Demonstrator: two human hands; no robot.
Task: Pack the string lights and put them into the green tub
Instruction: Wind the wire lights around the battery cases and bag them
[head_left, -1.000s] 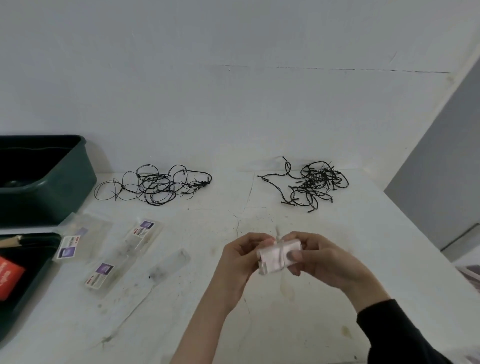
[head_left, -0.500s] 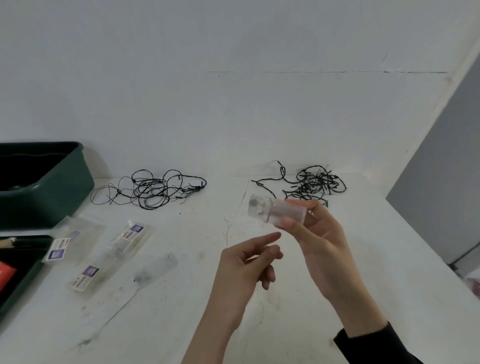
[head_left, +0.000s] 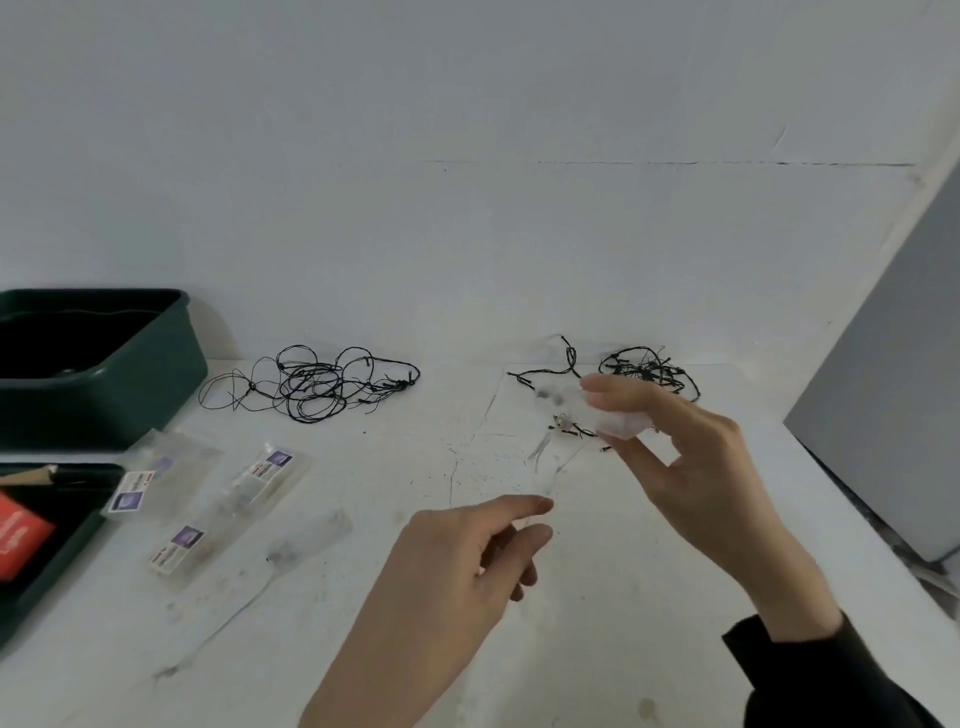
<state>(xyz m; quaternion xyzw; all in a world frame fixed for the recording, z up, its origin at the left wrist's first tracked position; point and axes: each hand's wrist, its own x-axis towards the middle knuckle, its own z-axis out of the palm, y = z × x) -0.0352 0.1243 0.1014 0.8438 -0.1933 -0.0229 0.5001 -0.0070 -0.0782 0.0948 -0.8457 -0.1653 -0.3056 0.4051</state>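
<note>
My right hand (head_left: 691, 457) holds a small clear plastic case (head_left: 597, 413) between thumb and fingers, raised above the white table (head_left: 597, 649). A thin clear wire (head_left: 550, 467) hangs from the case down to my left hand (head_left: 472, 551), which pinches it between thumb and forefinger. Two tangles of dark string lights lie at the back of the table: one at centre left (head_left: 311, 384), one behind my right hand (head_left: 644, 369). The green tub (head_left: 156, 374) stands at the far left, against the wall.
Several clear packets with purple labels (head_left: 208, 499) lie left of centre. Another clear case with a wire (head_left: 306, 540) lies near them. A dark green tray (head_left: 31, 582) holding a red card sits at the left edge. A grey panel (head_left: 893, 415) stands on the right.
My right hand has carried the clear case up and to the right. My left hand has let go of the case and now pinches the thin wire trailing below it.
</note>
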